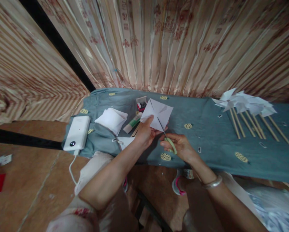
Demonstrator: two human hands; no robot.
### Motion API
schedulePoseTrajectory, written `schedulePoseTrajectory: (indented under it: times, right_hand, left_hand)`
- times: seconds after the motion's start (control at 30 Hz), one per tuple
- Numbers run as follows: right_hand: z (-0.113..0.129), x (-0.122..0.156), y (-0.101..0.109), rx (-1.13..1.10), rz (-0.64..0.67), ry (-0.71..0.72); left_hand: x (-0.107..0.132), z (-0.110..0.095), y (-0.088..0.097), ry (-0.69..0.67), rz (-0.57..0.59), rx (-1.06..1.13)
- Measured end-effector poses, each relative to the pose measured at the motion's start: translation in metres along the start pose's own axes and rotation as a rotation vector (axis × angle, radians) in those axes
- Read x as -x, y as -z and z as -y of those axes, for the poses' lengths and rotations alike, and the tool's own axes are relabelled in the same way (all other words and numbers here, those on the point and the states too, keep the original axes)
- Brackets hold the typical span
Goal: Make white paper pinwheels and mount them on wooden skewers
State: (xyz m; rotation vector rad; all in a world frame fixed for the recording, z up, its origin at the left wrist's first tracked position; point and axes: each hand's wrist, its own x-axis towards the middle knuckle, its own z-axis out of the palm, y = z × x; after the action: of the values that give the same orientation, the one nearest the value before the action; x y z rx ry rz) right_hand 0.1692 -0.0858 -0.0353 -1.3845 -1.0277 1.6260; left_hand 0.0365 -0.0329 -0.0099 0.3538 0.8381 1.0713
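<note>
My left hand (pixel 145 132) grips a square sheet of white paper (pixel 165 111) by its near edge, thumb on top and fingers beneath. Slits and creases run along the sheet's diagonals. Scissors (pixel 170 145) with pale green handles sit in my right hand (pixel 179 146), their blades at the paper's near corner and pointing toward its middle. Left of the sheet lie a green-and-white tube (pixel 133 123) and a small open box of dark pins or tacks (pixel 141 104). Some thin wooden sticks show partly under my left hand.
A stack of white paper squares (pixel 112 120) lies at the left, beside a white power bank (pixel 77 132) with a cable plugged in. Several white paper pinwheels (pixel 243 101) on wooden sticks lie at the right. A green patterned cloth (pixel 202 112) covers the table; a striped curtain (pixel 159 48) hangs behind.
</note>
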Motion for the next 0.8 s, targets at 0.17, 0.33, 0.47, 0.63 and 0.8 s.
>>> schedulePoseTrajectory:
  times: [0.17, 0.33, 0.47, 0.63, 0.8]
  right_hand:
    - [-0.003, 0.005, 0.0, 0.038, 0.011, -0.011]
    - [-0.015, 0.016, 0.016, 0.239, 0.043, 0.046]
    - [-0.017, 0.027, 0.044, 0.655, -0.097, 0.159]
    - [-0.006, 0.04, 0.073, 1.05, -0.323, 0.09]
    - [0.001, 0.044, 0.091, 1.38, -0.495, -0.027]
  left_hand:
    - [0.0, 0.002, 0.001, -0.001, 0.013, -0.003]
    - [-0.004, 0.002, 0.003, -0.01, -0.01, 0.0]
    - [-0.006, 0.005, 0.006, 0.02, -0.039, -0.009]
    - [-0.005, 0.015, 0.007, 0.031, -0.033, -0.005]
    - [-0.002, 0.026, 0.007, 0.094, -0.008, -0.097]
